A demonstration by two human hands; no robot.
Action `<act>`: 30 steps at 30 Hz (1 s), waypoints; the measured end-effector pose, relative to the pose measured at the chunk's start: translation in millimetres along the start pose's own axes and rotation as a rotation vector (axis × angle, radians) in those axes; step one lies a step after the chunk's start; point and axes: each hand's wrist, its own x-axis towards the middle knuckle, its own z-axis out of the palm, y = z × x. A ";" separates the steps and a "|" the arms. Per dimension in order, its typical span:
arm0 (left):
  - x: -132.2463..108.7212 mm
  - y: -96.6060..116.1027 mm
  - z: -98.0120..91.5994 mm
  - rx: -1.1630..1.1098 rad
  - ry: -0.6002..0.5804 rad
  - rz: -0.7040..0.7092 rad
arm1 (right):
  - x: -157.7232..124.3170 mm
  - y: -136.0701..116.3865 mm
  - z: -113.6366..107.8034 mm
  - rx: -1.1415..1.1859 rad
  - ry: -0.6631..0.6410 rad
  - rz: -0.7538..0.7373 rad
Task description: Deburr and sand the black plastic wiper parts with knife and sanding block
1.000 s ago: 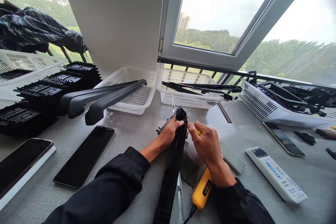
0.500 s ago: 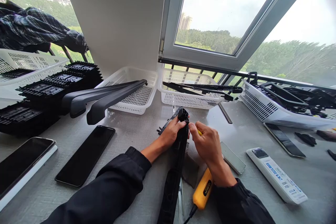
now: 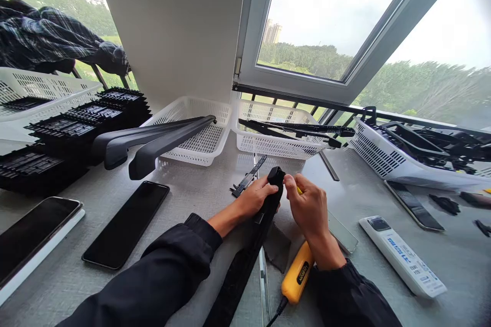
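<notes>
On black housing, left hand clamps near top, right hand pinches small yellow item there. Right of housing, yellow tool idle; work looks unfinished.

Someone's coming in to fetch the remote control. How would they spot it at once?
On the grey table, look to the right of the right hand, which holds a yellow tool. The remote control lies flat there. Unlike the dark phone behind it, it is white with blue print and a small screen.

Two baskets stand behind the hands, phones left, remote right.
</notes>
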 end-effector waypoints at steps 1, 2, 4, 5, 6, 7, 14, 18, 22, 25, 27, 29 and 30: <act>0.3 -0.3 0.1 -0.006 0.001 -0.001 | -0.1 0.6 0.3 0.003 -0.012 -0.005; 0.3 -0.4 0.3 -0.014 0.003 -0.003 | -0.2 1.2 0.6 0.005 -0.023 -0.011; 0.1 0.3 0.9 -0.028 0.010 -0.004 | -0.5 2.1 1.1 0.011 -0.040 -0.025; -0.1 0.8 1.0 -0.031 0.015 -0.004 | -0.6 2.3 1.2 0.013 -0.046 -0.031; -0.3 1.1 1.0 -0.030 0.020 -0.004 | -0.8 2.4 1.3 0.014 -0.049 -0.037; -0.3 1.3 0.8 -0.027 0.027 -0.003 | -0.9 2.2 1.3 0.015 -0.050 -0.041; 0.6 -1.0 -1.2 -0.028 0.048 -0.015 | 0.3 -0.5 -2.2 0.016 -0.097 -0.070; 0.0 0.9 -0.2 -0.030 0.049 -0.019 | 2.3 1.8 -5.5 0.017 -0.115 -0.081; -0.5 3.5 1.2 -0.033 0.047 -0.005 | 2.5 3.2 -6.8 0.006 -0.120 -0.114; -0.1 2.4 1.5 -0.029 0.060 -0.011 | 2.1 3.3 -6.7 -0.004 -0.113 -0.116; 0.3 0.4 1.3 -0.011 0.070 -0.015 | 2.0 3.7 -6.8 -0.017 -0.110 -0.114; 0.6 -1.3 1.3 0.014 0.075 -0.011 | 2.2 4.3 -7.0 -0.035 -0.113 -0.113; 0.7 -1.7 1.4 0.028 0.076 -0.007 | 2.3 4.6 -7.1 -0.045 -0.114 -0.111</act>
